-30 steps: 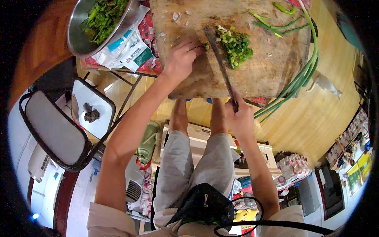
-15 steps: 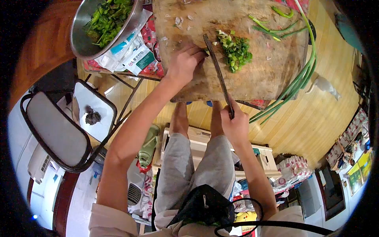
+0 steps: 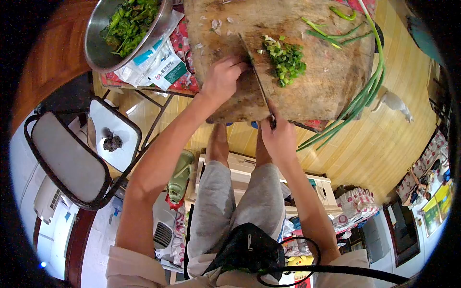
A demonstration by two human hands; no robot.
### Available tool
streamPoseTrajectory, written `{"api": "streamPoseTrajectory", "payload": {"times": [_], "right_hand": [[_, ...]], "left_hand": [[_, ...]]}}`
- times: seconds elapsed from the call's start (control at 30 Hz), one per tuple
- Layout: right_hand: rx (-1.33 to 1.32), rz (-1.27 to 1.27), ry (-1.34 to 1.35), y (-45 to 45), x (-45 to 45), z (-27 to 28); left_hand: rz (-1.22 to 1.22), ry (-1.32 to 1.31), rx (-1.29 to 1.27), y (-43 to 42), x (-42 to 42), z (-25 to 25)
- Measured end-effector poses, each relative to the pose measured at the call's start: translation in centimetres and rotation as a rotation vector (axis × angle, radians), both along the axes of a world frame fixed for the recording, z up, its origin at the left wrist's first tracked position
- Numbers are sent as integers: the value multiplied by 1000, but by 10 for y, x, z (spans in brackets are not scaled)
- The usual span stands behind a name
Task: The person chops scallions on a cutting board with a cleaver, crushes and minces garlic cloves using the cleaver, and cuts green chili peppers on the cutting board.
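Observation:
My right hand [image 3: 280, 138] is wrapped around the handle of a kitchen knife [image 3: 258, 82], whose blade points away from me over the wooden cutting board [image 3: 326, 98]. Close against the left side of the blade, my left hand [image 3: 222, 78] rests on the board with curled fingers. Whatever lies under those fingertips is hidden. Just right of the blade sits a pile of chopped scallion [image 3: 285, 62]. Long whole scallions [image 3: 370, 96] hang over the board's right edge, and a few short green stalks [image 3: 331, 36] lie at its far right.
A metal bowl [image 3: 91, 45] of green peppers [image 3: 129, 29] stands left of the board, beside white packets [image 3: 165, 67]. Garlic-like skins [image 3: 216, 25] are scattered on the board. Left are a folding chair [image 3: 72, 153] and a stool-like white seat [image 3: 122, 139]. A white cat [image 3: 393, 103] is on the floor at right.
My right hand and the knife have shifted left, and the blade is now seen more edge-on beside my left fingers. My left hand has barely moved. The cat has shifted slightly.

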State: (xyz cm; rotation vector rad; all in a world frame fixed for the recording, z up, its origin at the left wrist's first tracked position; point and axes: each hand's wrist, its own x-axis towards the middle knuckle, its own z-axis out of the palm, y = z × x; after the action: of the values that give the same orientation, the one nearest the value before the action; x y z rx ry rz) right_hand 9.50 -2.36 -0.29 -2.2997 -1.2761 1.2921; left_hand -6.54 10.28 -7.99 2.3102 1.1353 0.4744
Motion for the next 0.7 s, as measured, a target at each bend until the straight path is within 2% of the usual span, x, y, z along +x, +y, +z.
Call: {"api": "streamPoseTrajectory", "payload": {"times": [0.1,0.2,0.33,0.4,0.47,0.5,0.53,0.7], "right_hand": [[71,60,-35,29,-6,-15],[51,6,19,35,-5,-9],[204,-73,30,-3,2,-9],[-21,-35,29,-21,11,0],[-81,-28,-29,-38,19,3],[-143,-22,-86,-42,23,4],[-145,-22,-86,-44,27,3],[-87,-32,-11,-31,35,-5]], "left_hand": [[-16,70,-61,1,1,5],[-52,108,-73,4,0,8],[-59,96,-38,3,1,9],[-46,105,-54,1,2,8],[-36,113,-69,0,5,7],[-5,35,-51,-1,7,5],[27,-43,-35,-3,8,4],[97,-52,-27,-10,23,5]]}}
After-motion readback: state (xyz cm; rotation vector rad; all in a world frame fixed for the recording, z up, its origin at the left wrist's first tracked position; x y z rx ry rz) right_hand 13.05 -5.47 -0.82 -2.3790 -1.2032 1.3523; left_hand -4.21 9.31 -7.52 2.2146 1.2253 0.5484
